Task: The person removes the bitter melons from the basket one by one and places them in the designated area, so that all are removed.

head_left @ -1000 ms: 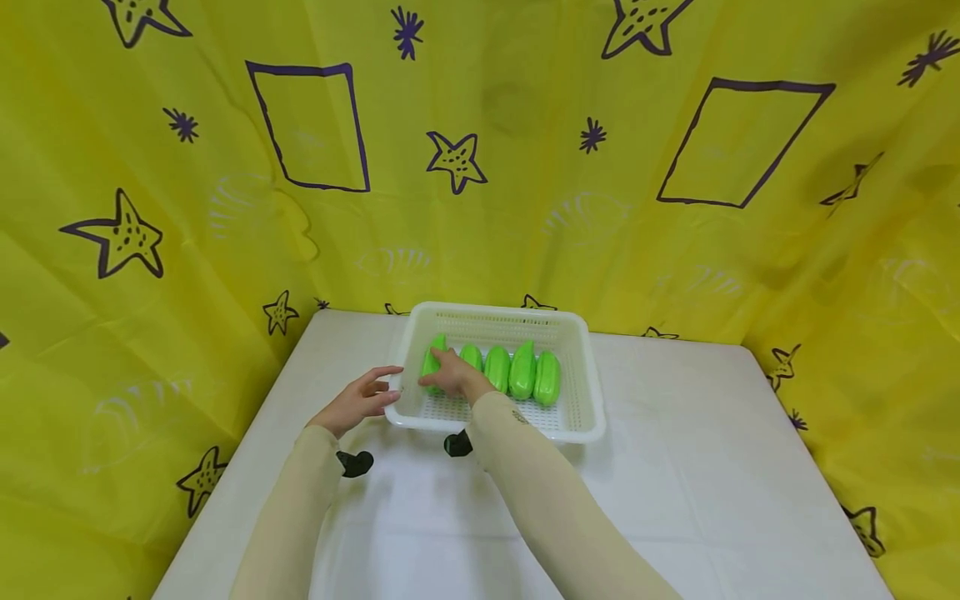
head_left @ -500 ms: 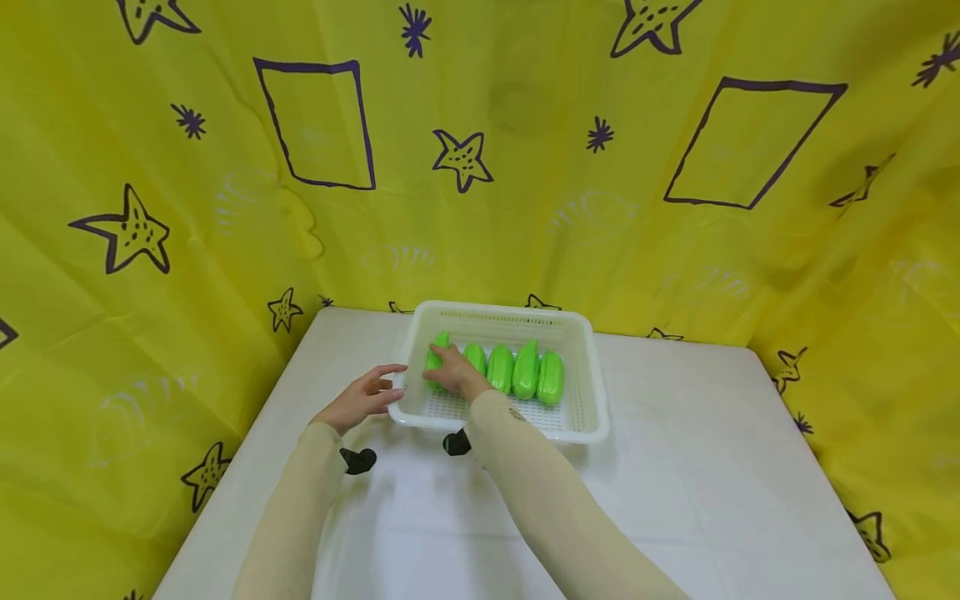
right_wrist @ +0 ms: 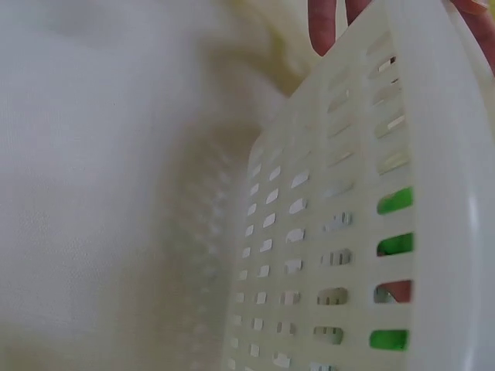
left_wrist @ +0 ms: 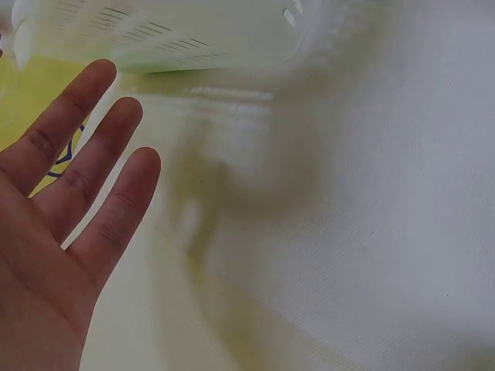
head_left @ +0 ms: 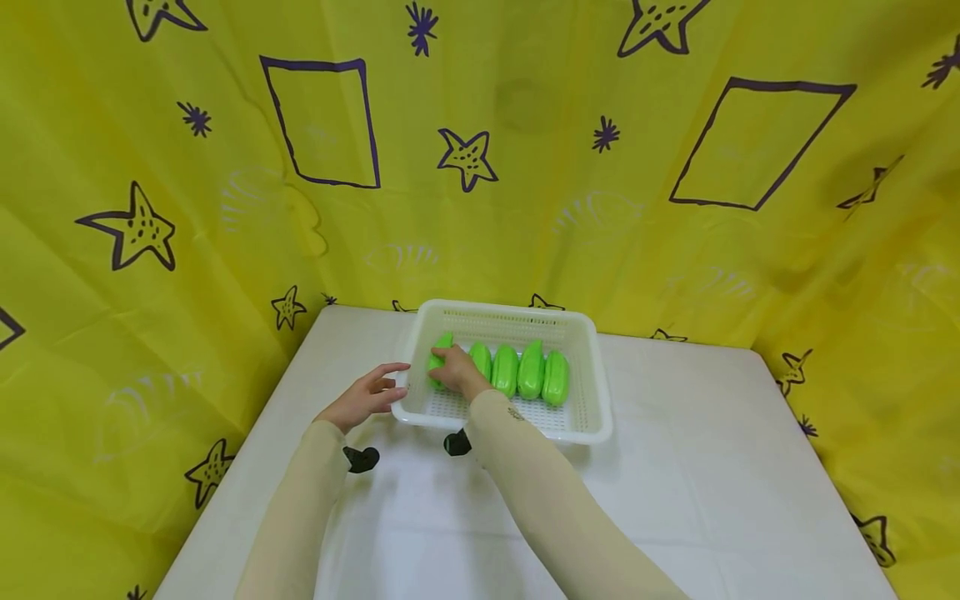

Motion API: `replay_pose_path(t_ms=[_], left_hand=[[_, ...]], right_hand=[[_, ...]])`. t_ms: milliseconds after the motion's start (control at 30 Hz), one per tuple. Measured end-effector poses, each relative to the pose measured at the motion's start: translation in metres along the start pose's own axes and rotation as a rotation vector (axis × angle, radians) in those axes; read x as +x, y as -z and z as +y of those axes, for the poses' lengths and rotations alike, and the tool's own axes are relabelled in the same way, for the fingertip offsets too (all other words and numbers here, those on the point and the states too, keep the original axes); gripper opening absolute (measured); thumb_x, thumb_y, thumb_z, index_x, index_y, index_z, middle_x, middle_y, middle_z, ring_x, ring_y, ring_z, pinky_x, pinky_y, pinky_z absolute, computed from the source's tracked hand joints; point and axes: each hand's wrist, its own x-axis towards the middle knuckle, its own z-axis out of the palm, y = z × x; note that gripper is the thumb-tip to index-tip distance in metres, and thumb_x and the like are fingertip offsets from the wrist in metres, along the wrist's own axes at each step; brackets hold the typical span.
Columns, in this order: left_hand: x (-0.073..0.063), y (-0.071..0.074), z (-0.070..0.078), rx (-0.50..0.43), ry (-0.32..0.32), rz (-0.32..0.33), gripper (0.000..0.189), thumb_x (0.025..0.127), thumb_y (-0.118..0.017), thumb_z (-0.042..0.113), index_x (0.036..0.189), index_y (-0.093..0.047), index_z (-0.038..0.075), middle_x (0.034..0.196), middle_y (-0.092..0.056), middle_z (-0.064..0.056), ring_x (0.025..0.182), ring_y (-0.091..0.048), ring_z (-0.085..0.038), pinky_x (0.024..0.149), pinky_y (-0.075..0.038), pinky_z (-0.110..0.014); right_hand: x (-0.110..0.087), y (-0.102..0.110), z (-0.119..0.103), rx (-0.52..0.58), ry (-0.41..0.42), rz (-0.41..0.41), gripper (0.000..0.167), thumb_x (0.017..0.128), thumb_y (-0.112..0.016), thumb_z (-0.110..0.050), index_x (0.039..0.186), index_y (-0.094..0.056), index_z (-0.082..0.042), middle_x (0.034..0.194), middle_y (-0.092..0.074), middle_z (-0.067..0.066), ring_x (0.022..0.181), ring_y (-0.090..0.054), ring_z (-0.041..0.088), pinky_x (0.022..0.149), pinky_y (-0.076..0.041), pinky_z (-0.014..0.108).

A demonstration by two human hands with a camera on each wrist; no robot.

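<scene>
A white plastic basket [head_left: 495,432] with slotted walls stands toward the back of the table. In it lie several shiny green elongated vegetable-like pieces [head_left: 531,371], side by side in a row. My right hand [head_left: 459,372] reaches over the front rim and grips the leftmost green piece [head_left: 445,339], covering most of it. Through slots in the right wrist view, bits of green show beside a bit of the hand. My left hand [head_left: 363,398] is at the basket's left rim, thumb and forefinger right at the edge. Its other fingers [left_wrist: 116,209] extend straight outside the wall in the left wrist view.
A white cloth covers the table [head_left: 697,467] around the basket. Close behind and on both sides hangs a yellow curtain [head_left: 525,250] with dark star drawings. Dark pieces [head_left: 363,459] stick out at both sleeves.
The head view has shifted slightly, so the whole scene sits a little further right. Both hands keep their places at the basket, and the green pieces lie as before.
</scene>
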Motion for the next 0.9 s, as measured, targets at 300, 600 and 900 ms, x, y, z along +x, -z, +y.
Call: replay_pose_path(t_ms=[300,600,900], left_hand=[[-0.002,0.000,0.002,0.017,0.014,0.002,0.059,0.095,-0.064,0.035,0.147,-0.040,0.021,0.138,-0.048,-0.020,0.122,-0.052,-0.033,0.100,-0.046,-0.050],[-0.003,-0.001,0.005,0.012,0.018,0.002,0.060,0.095,-0.064,0.035,0.148,-0.040,0.020,0.137,-0.049,-0.020,0.121,-0.053,-0.035,0.099,-0.046,-0.050],[-0.002,-0.001,0.005,0.022,0.023,0.001,0.061,0.095,-0.064,0.037,0.148,-0.039,0.020,0.136,-0.050,-0.021,0.118,-0.054,-0.033,0.099,-0.046,-0.051]], right_hand=[[-0.002,0.002,0.000,0.050,0.015,0.043,0.047,0.095,-0.065,-0.018,0.139,-0.054,-0.008,0.145,-0.046,0.020,0.127,-0.048,0.033,0.100,-0.046,0.041],[-0.005,0.007,-0.005,0.107,0.024,0.091,0.045,0.094,-0.066,-0.021,0.136,-0.058,-0.007,0.142,-0.051,0.015,0.129,-0.047,0.030,0.107,-0.040,0.042],[-0.005,0.021,-0.001,0.140,0.037,0.121,0.043,0.090,-0.069,-0.015,0.131,-0.061,-0.007,0.140,-0.053,0.015,0.127,-0.048,0.031,0.105,-0.041,0.042]])
